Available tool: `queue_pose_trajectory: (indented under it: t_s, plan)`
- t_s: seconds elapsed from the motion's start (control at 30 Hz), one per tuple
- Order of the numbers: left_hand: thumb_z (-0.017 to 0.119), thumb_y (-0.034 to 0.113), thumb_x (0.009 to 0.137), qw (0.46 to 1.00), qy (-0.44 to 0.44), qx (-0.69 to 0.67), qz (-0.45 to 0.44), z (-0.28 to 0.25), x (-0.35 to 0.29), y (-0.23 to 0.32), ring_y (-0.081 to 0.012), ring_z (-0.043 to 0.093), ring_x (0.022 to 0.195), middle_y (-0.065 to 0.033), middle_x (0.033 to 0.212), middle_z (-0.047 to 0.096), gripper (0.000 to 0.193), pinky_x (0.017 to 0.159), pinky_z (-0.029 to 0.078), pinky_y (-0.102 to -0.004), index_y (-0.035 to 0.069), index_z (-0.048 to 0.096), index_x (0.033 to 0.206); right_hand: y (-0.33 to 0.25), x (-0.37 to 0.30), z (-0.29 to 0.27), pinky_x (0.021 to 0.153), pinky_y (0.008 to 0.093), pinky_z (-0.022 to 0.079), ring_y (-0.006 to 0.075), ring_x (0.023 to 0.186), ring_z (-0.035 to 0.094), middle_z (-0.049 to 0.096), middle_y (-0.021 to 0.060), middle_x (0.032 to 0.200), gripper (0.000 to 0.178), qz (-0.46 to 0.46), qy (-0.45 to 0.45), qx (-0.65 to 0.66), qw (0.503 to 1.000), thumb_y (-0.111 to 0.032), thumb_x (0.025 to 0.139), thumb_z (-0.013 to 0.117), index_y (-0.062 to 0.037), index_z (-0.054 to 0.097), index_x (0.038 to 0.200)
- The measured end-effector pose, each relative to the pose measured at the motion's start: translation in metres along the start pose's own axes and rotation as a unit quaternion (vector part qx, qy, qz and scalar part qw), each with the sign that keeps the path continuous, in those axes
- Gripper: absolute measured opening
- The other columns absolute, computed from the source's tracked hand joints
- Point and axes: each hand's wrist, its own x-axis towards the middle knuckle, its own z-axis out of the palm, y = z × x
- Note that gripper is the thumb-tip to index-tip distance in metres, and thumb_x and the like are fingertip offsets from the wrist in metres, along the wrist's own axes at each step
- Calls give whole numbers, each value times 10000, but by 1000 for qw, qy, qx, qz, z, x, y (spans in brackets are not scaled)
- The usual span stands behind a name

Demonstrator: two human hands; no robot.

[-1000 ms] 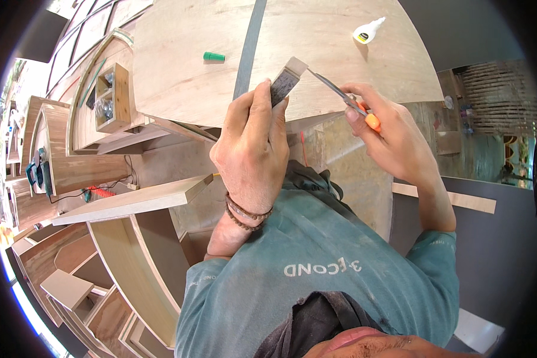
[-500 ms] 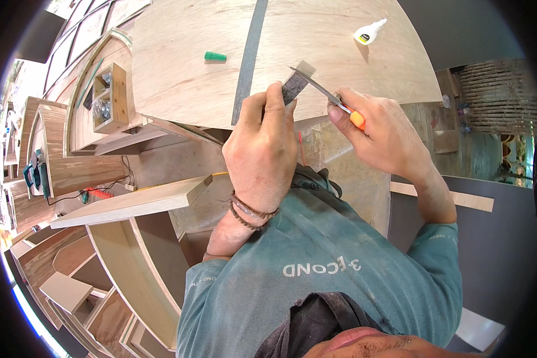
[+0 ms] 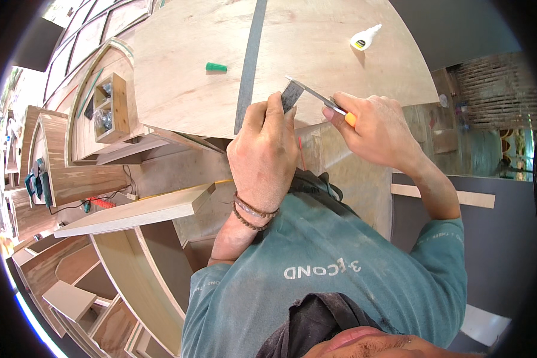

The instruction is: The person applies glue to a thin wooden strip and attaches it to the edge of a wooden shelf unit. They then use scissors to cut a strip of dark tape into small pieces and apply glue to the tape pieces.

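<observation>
My left hand (image 3: 262, 143) is closed, pinching a short dark grey strip (image 3: 290, 96) between thumb and fingers just over the plywood's near edge. In my right hand (image 3: 376, 131) is a utility knife (image 3: 331, 105) with an orange part at the handle, its long thin blade pointing up and left. The blade meets the far end of the strip. Beneath both hands lies a pale plywood panel (image 3: 191, 36). A long grey strip (image 3: 250, 65) lies across it. Left of that strip is a green cap (image 3: 216, 67); at the right stands a small white bottle (image 3: 364, 38).
A wooden box (image 3: 113, 107) with plastic-wrapped items sits to the left. A pale board (image 3: 137, 215) juts in at lower left, above curved wooden frames (image 3: 125, 262). A teal power tool (image 3: 40, 179) with a cord is farther left. Dark panels (image 3: 483, 238) stand at right.
The knife has shifted slightly left and down. The pale end of the short strip, which showed beyond the blade before, is now mostly out of sight; a thin white tip shows there.
</observation>
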Motion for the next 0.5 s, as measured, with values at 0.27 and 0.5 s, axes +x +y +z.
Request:
queue_pose_trajectory:
  t_s: [0.27,0.5]
  plan:
    - [783,69,905,942,-82,-321,-59,-25,-18,-5,-132,704,874,-135,1011,754,345,737,583,-262,-69,697,1209,7,109,-35,693,469,551,353,741,719,712,154,740,373,-32,168,15,985,-445,975,598,-99,726,1034]
    - [772,30,901,917,-113,-374,-75,-34,-41,-15,-146,717,899,-133,1006,753,328,746,582,-259,-54,703,1210,-16,297,-37,799,500,575,374,914,739,756,192,947,266,-130,140,-161,968,-271,898,604,-113,754,1050]
